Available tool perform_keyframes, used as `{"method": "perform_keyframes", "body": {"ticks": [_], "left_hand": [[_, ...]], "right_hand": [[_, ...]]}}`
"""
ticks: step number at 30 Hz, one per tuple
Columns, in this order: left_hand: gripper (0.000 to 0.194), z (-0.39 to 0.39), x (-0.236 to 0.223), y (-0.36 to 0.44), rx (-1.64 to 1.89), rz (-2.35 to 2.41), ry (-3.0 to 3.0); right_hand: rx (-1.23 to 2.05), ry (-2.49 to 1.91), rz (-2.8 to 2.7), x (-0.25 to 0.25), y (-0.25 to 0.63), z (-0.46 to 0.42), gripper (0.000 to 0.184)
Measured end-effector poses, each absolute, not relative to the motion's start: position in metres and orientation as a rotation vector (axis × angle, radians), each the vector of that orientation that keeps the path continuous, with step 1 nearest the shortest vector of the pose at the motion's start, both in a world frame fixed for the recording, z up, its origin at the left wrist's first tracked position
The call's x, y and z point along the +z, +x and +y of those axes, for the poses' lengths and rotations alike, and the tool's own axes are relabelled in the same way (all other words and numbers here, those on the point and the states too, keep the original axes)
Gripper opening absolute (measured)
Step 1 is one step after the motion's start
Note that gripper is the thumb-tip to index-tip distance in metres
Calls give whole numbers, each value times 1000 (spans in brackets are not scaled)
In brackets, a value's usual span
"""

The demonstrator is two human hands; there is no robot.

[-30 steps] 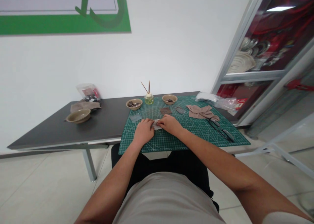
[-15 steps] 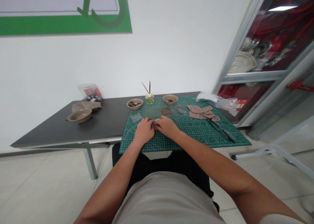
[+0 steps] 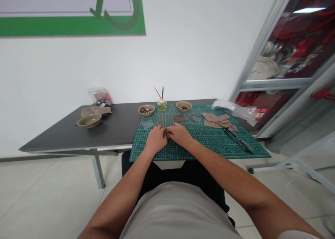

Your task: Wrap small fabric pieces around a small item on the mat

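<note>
Both hands [image 3: 167,137] are on the cutting mat, close together near its front edge, fingers curled inward and tips meeting. Between the fingertips I've got a small flat piece [image 3: 166,130], pale at the top edge, mostly hidden. Can't tell the material from this view. Looks pinched by both hands, though I can't resolve which fingers are on it. Left hand [image 3: 156,139] and right hand [image 3: 179,134] are touching or nearly so at the fingertips.

Mat is a green gridded cutting mat [image 3: 209,149]. Just ahead of the hands: a translucent square [image 3: 148,124] to the left, a brown square [image 3: 179,118] and a grey rectangular piece [image 3: 195,117] to the right. Farther ahead, a glass diffuser bottle [image 3: 162,105] with two sticks stands between two small ceramic bowls [image 3: 146,107] [image 3: 184,103], both holding dark bits.

Right of the right hand: a crumpled beige cloth [image 3: 218,121], then long dark scissors [image 3: 238,141], probably, near the mat's right edge. A plastic bag [image 3: 232,108] lies past the cloth.

Left of the hands, on the dark table [image 3: 110,134]: a larger ceramic bowl [image 3: 89,120], a beige cloth [image 3: 95,110] and a clear bag of dark pebbles [image 3: 101,97].
</note>
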State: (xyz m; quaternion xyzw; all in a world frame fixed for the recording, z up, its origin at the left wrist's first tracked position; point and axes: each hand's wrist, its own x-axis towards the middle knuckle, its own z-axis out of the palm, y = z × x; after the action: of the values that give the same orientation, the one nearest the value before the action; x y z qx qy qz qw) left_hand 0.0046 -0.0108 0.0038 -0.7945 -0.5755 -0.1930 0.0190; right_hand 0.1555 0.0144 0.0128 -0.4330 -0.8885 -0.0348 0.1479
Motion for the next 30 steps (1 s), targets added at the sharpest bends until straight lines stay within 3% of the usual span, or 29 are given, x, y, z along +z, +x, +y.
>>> {"method": "perform_keyframes", "body": {"ticks": [30], "left_hand": [[30, -14, 6, 6, -552, -1838, -2438]], "right_hand": [[-114, -1338, -2563, 19, 147, 11, 27]]}}
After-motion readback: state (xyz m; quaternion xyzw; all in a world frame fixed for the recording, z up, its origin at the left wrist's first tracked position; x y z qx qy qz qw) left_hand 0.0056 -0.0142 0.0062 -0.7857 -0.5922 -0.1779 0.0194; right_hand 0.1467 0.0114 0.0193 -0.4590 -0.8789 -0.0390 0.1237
